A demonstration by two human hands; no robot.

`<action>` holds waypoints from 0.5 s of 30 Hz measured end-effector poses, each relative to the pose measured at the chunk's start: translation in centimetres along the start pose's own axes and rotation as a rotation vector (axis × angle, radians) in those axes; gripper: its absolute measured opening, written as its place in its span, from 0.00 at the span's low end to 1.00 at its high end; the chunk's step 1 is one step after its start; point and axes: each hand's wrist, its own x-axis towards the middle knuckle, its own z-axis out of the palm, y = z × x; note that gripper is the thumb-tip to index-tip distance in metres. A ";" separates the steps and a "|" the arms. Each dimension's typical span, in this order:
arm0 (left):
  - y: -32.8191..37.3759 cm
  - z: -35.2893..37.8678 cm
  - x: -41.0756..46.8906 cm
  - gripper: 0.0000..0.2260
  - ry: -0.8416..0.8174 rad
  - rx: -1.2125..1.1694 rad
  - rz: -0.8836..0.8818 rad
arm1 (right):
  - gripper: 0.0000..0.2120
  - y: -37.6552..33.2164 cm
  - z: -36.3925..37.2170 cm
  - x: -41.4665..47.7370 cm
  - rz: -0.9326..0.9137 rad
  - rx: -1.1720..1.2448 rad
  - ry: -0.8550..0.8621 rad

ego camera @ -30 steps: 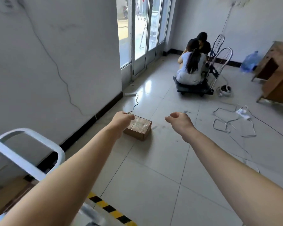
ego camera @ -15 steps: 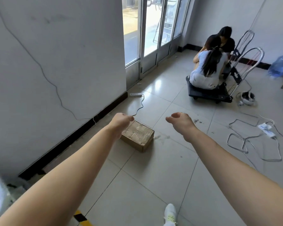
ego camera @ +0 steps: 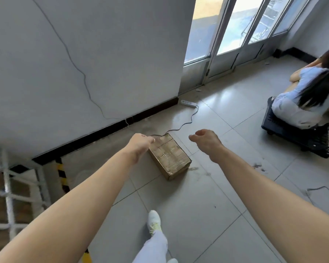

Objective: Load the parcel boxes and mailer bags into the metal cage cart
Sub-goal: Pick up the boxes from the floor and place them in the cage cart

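A small brown taped parcel box [ego camera: 170,157] lies on the tiled floor near the wall. My left hand [ego camera: 141,144] is stretched out over the box's far left corner with its fingers loosely curled, holding nothing. To the right of the box, my right hand [ego camera: 205,140] hovers with curled fingers apart and nothing in it. The white metal cage cart [ego camera: 10,186] shows at the left edge, with brown cardboard behind its bars.
A person sits on a black platform trolley [ego camera: 292,135] at the right. A white power strip [ego camera: 188,104] and its black cable run along the floor to the box. Yellow-black hazard tape [ego camera: 62,174] marks the floor. My white shoe [ego camera: 154,221] steps forward. More cable [ego camera: 323,190] lies right.
I have walked closer to the box, which now looks larger and nearer. The view swung so the cage cart shows at the left again. Both hands stay stretched toward the box.
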 end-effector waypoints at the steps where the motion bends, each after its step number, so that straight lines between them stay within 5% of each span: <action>1: 0.2 0.0 1.3 0.11 0.016 -0.019 -0.014 | 0.23 -0.4 0.2 1.5 -0.001 -0.025 -0.023; 11: 3.9 4.4 15.2 0.05 0.063 -0.059 -0.164 | 0.20 -1.9 -0.6 19.2 0.001 -0.189 -0.126; 15: 4.3 6.9 20.2 0.12 0.095 -0.058 -0.202 | 0.24 -0.6 0.9 25.5 0.042 -0.246 -0.196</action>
